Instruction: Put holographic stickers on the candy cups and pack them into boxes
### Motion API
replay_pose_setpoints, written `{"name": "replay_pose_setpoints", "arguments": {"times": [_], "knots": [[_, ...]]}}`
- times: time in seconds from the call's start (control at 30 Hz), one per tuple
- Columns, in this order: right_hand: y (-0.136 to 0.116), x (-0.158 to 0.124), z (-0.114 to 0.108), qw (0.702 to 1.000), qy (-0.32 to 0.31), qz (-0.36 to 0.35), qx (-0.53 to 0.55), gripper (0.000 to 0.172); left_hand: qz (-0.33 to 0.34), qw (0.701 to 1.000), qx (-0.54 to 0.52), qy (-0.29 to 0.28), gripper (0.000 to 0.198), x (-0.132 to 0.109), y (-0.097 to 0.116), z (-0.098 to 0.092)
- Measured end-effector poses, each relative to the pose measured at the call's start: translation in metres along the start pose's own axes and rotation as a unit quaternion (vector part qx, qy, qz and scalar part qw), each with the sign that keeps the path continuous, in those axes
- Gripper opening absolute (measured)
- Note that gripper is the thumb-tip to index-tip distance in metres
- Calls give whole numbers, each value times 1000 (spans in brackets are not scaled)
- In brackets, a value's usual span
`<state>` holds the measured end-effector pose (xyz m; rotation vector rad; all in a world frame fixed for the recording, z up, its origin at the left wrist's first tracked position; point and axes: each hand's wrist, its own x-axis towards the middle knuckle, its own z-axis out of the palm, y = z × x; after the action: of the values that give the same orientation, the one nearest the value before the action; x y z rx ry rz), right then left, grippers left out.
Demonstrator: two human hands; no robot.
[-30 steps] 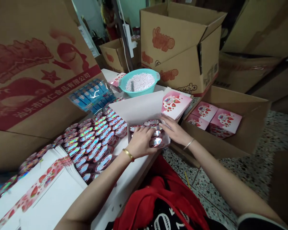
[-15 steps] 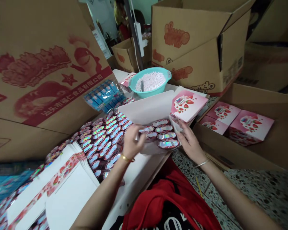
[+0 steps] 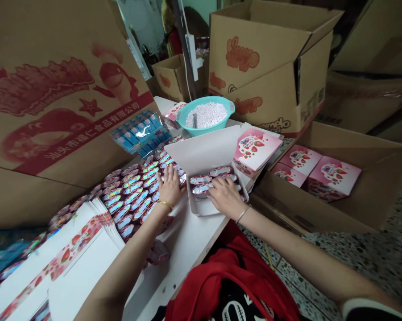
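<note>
My left hand [image 3: 170, 185] lies with fingers spread over the rows of small shiny-topped cups [image 3: 132, 186] on the table. My right hand [image 3: 226, 196] reaches into an open white box [image 3: 201, 210], its fingers resting across the cups inside. Several cups [image 3: 201, 179] stand in the box's far and left part, and the near left part shows bare card. Some cups under my right hand are hidden. The white lid [image 3: 207, 149] stands raised at the back.
Flat box blanks [image 3: 83, 267] lie at left. Behind are a turquoise basin [image 3: 205, 129] of white pellets and a pink strawberry box [image 3: 254, 147]. A carton [image 3: 324, 218] with pink boxes stands at right. Large cartons [image 3: 250, 26] rise behind and at left.
My left hand has moved left from the box onto the loose cups. My right hand has gone from the box's right side to over the cups inside.
</note>
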<state>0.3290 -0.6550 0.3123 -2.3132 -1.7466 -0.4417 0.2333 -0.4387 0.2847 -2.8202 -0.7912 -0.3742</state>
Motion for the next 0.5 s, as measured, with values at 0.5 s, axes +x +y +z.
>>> {"name": "replay_pose_setpoints", "arguments": {"times": [0.5], "knots": [[3,52,10,999,-31,-16,-11,35,-27,995,-98,11,61,-13,-7,-25]]}}
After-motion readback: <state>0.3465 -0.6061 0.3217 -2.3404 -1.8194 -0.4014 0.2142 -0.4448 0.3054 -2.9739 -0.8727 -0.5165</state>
